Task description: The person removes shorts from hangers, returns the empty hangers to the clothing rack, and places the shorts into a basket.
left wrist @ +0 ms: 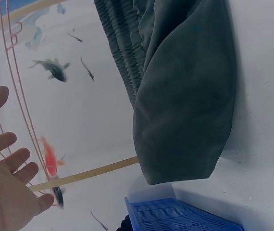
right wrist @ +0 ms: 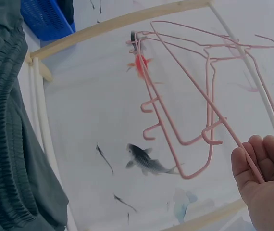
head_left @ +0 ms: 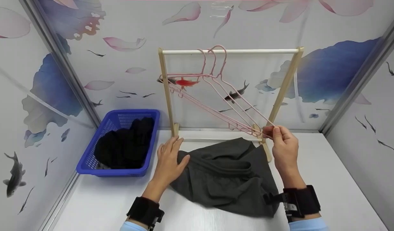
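Dark grey-green shorts (head_left: 222, 195) with a gathered elastic waistband (left wrist: 122, 53) lie spread on the white table, waistband towards the rack. My right hand (head_left: 285, 149) pinches the lower right corner of a pink wire hanger (right wrist: 194, 82) between thumb and fingers. The hanger's hook is up at the rack's rail, beside other pink hangers (head_left: 204, 62). My left hand (head_left: 169, 160) is at the left edge of the shorts, overlapping them in the head view. Its fingers are loosely extended and hold nothing.
The small rack (head_left: 232, 51) has wooden side posts and a white rail. Left of it stands a blue plastic basket (head_left: 87, 170) with black clothing (head_left: 123, 144) inside. Printed panels (head_left: 129, 64) with metal frame edges enclose the table (head_left: 328, 179) at the back and sides.
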Tool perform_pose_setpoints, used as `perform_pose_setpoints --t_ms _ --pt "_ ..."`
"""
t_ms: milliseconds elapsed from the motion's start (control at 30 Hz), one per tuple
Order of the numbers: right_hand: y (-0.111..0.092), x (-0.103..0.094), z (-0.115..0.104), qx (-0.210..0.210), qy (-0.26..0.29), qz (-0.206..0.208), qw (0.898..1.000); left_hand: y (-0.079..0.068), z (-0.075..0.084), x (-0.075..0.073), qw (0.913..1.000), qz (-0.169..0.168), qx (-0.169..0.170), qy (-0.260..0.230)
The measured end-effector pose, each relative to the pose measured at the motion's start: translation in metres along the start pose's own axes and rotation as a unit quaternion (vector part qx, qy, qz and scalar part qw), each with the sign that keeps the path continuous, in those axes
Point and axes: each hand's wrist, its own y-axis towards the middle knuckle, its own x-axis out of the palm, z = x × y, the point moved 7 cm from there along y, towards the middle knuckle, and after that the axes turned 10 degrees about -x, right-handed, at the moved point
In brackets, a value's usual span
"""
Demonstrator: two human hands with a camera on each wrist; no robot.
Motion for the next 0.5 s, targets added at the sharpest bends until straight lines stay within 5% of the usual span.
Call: perform_pose_setpoints --t_ms 500 --pt "0.014 0.04 -0.012 0.021 -0.021 -0.048 0.998 -0.001 0.001 0.001 1.0 -0.004 0.002 0.003"
